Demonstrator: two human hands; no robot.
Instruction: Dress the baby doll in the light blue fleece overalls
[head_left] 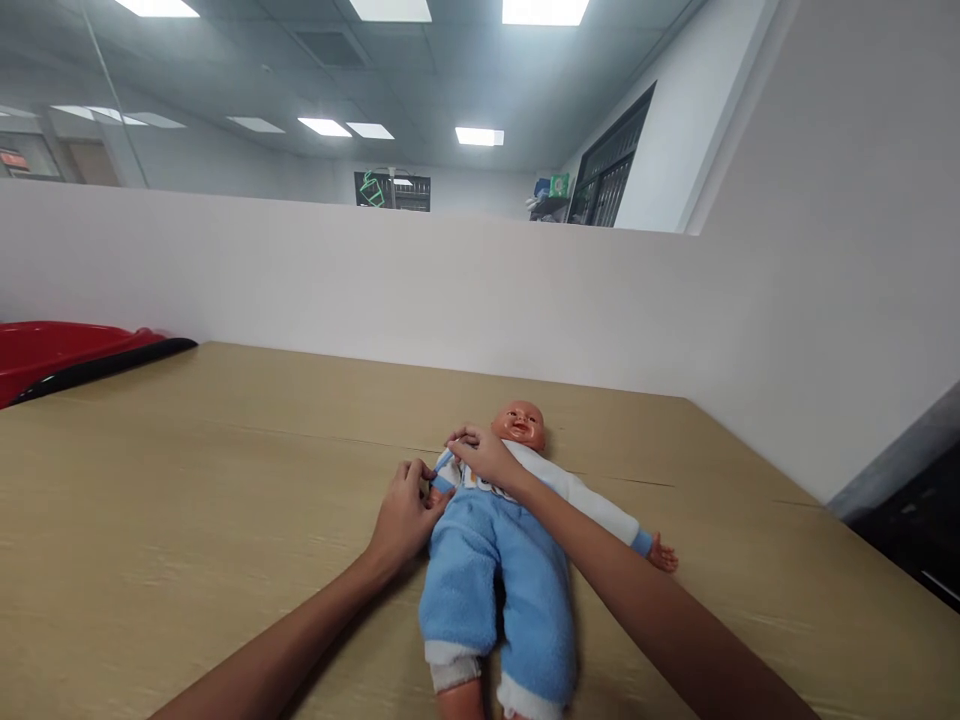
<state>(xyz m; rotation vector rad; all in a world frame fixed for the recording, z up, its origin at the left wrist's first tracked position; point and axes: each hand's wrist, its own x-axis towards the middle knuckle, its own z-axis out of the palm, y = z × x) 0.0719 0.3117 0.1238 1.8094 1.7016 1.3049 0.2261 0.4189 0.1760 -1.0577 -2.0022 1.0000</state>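
A baby doll [521, 425] lies on its back on the table, with its head toward the wall. It wears a white top [551, 472] with blue cuffs and fluffy blue trousers [465, 570]. My left hand [405, 512] is closed at the doll's sleeve [445, 470] on the left side, close to the blue cuff and the doll's small hand. Higher on that same sleeve, the fingers of my right hand [484, 458] pinch the cloth, and its wrist crosses the doll's chest. The doll's other arm stretches out to the right, its hand [663, 552] bare.
The wooden table [225, 500] meets a white low wall [375, 290] with a glass pane above it. A red tub [67, 345] with a black edge stands at the far left. Something black [911, 510] stands beyond the table's right edge.
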